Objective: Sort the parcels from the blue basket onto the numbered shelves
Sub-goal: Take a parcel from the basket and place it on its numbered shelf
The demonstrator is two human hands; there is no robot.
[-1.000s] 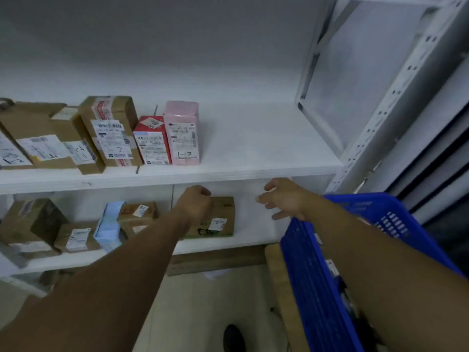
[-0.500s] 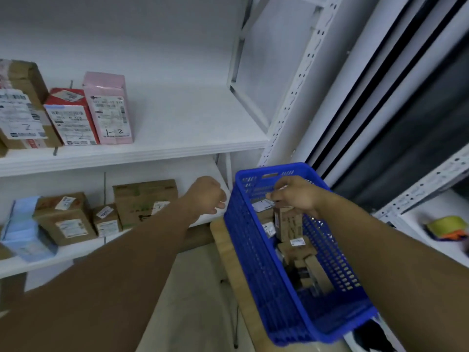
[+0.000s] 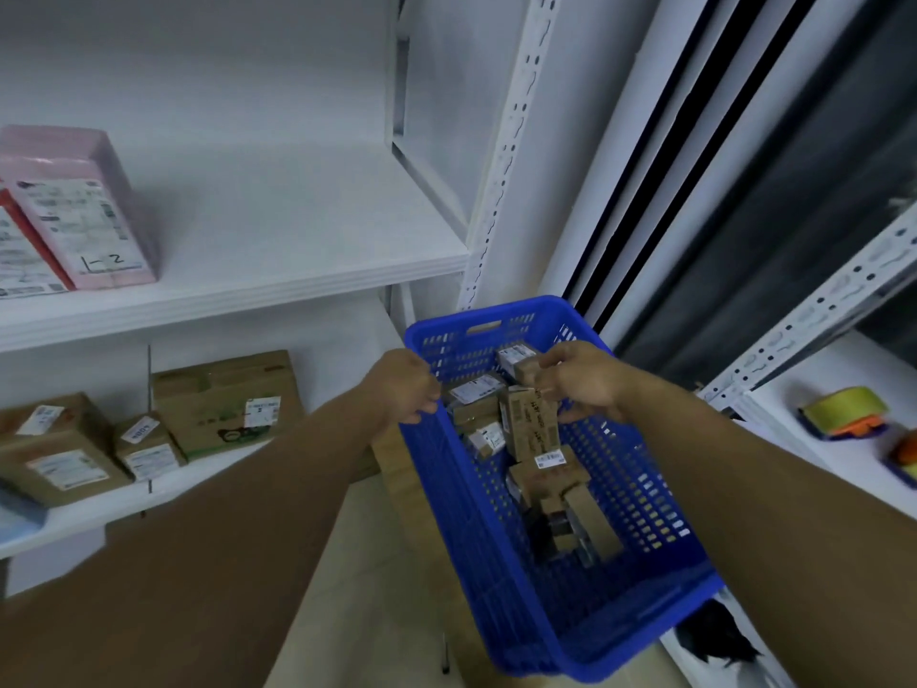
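A blue basket (image 3: 466,538) is seen set on a wooden surface (image 3: 412,489), and everything else is placed from it. Over the basket's far half, a slim brown parcel (image 3: 533,429) is held nearly upright by the right hand (image 3: 588,384), pinched at its upper end between thumb and curled fingers, with a small white label at its lower end. Beneath it, inside the basket, more parcels (image 3: 546,484) are heaped loosely, among them one with a white label facing up (image 3: 476,392). At the basket's left rim the left hand (image 3: 404,387) is found with fingers curled; whether the rim is gripped cannot be told. To the left of the basket and above it, an upper shelf (image 3: 297,230) is seen with a pink parcel (image 3: 79,211) marked "1-2". To the left, at basket height, a lower shelf (image 3: 99,504) is loaded with cardboard boxes (image 3: 223,399). To the right of the basket, a tape dispenser (image 3: 843,412) is seen on a white ledge
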